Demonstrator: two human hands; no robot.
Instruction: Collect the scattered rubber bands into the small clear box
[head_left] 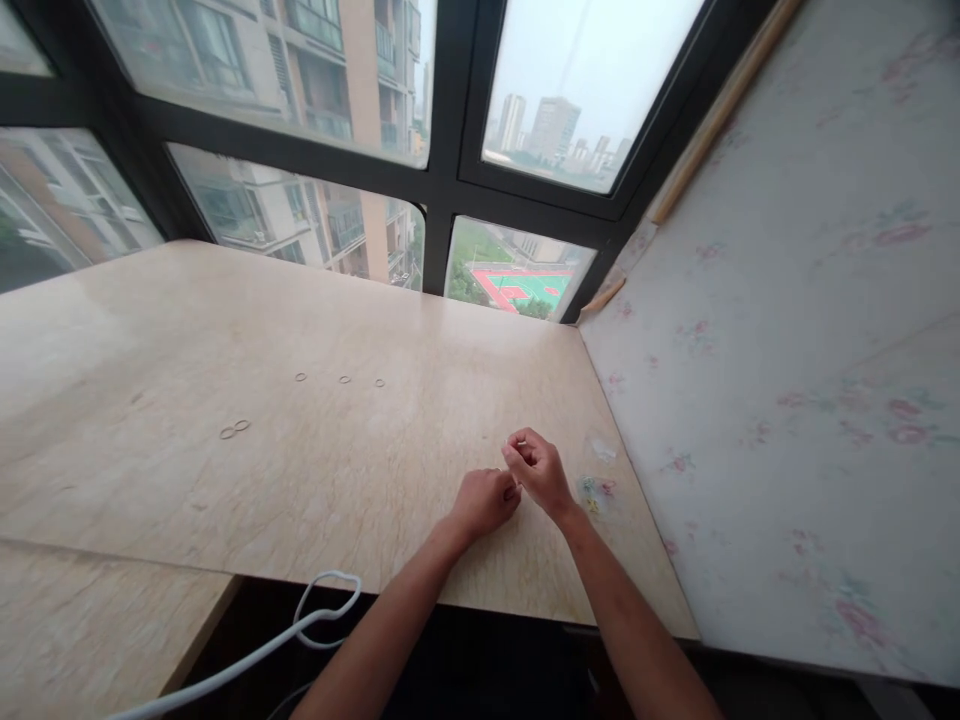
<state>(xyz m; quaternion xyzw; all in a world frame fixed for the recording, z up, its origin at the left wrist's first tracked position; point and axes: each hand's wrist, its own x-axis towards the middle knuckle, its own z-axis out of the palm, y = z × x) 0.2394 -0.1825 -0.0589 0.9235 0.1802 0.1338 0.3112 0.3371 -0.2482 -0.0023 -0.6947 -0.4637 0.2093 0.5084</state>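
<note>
My left hand [487, 502] rests low over the marble-look counter [420, 480], its fingers curled into a loose fist. Just beside and above it, my right hand [538, 468] is closed with thumb and index finger pinched together. What either hand holds is too small to make out. To the right of my right hand lies a small clear bag [596, 492] with colourful little pieces, green, yellow and pink. Farther left on the counter are several thin metal rings [345, 380]; two of them [235, 430] lie touching each other.
A clear plastic scrap [604, 450] lies near the floral wallpapered wall [787, 400] on the right. Dark-framed windows [442, 180] stand along the back edge. A white cable [247, 650] loops at the counter's front left edge.
</note>
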